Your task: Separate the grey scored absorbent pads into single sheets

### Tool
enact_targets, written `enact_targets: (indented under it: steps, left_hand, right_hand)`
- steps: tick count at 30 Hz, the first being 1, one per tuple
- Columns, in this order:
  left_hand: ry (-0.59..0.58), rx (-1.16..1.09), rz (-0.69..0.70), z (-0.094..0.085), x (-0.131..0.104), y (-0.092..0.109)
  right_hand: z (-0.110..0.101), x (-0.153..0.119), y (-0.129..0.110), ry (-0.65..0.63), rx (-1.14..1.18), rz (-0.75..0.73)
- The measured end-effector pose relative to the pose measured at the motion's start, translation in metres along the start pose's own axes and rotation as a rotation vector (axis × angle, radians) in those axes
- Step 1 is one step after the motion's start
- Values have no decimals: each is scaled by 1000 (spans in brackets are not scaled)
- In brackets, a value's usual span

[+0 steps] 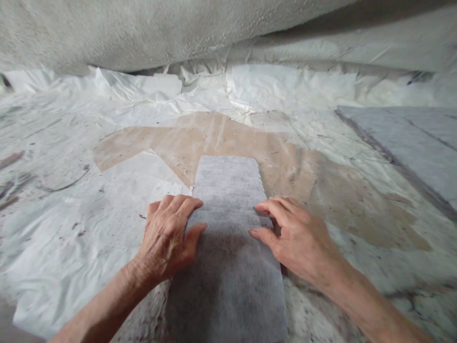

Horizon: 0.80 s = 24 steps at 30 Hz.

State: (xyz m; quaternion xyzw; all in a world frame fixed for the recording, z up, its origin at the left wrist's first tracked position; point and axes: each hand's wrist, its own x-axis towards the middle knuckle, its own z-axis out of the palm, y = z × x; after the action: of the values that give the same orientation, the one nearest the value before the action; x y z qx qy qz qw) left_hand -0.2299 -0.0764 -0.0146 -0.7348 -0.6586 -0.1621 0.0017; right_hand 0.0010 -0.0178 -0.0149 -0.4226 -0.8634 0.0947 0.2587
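A long light-grey strip of felt-like fabric [228, 205] runs away from me in the middle of the view. Fine cross creases mark its far half, and a shadow darkens the near half. At its left edge, my left hand [171, 233] is closed, with thumb and forefinger tips on the upper face. My right hand [293, 233] grips the opposite edge in the same way, level with the left. The other fingertips of both hands are hidden at or below the edges. The strip's near end runs out of the frame.
Wrinkled, speckled white plastic sheeting [64, 228] covers the surface around the strip. Beyond the strip lies a brown patch [221, 133]. A larger grey fabric panel [410, 138] rests at the right. Rough grey material [143, 33] hangs low across the back.
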Motion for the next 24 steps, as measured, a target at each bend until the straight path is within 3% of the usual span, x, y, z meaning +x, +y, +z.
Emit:
enact_targets:
  steps: [6,12,16,21,24]
  left_hand:
    - [-170,-173,-114,-6,18,-7]
    - [-283,-129,-295,-10,19,-4]
    - [-244,-187,-375,-11,14,-1]
    - [-211,-220,-408,-9,13,2]
    - [-220,-243,-471,-14,15,4]
  right_hand:
    - [2,10,4,-91,41,151]
    - [3,7,-1,-98,35,328]
    - [4,-3,0,-85,63,415]
    - [6,-21,3,61,127,257]
    - [3,-24,-2,51,199,309]
